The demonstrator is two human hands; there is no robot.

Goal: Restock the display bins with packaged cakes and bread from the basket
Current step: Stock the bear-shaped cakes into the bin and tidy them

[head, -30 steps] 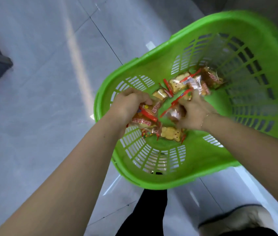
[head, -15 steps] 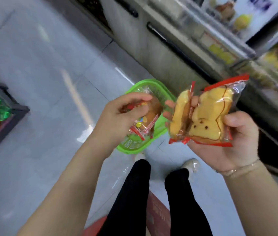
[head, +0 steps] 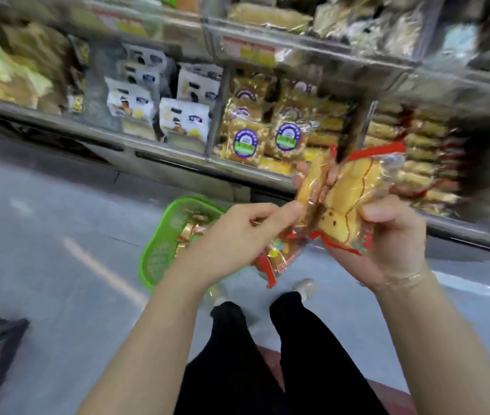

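Both hands had come up from the green basket (head: 159, 259), the right hand (head: 393, 235) gripping bear-shaped cakes (head: 345, 205) and the left hand (head: 237, 235) clutching a red-trimmed packet (head: 279, 259), level with the display bins (head: 267, 136), ready for shelving.

The scene is evenly and brightly lit from overhead, with no hard shadows. The glossy grey tiled floor (head: 58, 223) carries a pale streak of reflected light at centre left. Strong motion blur smears the stocked metal display shelves (head: 267, 55) along the top and right of the frame, so labels there are unreadable. The clear red-edged wrappers of the yellow bear-shaped cakes (head: 348, 205) glint with small highlights. The hands (head: 387, 235) at centre are sharper, though soft at the fingertips. Wide-angle distortion bends the shelf edges and stretches the forearms toward the lower corners.
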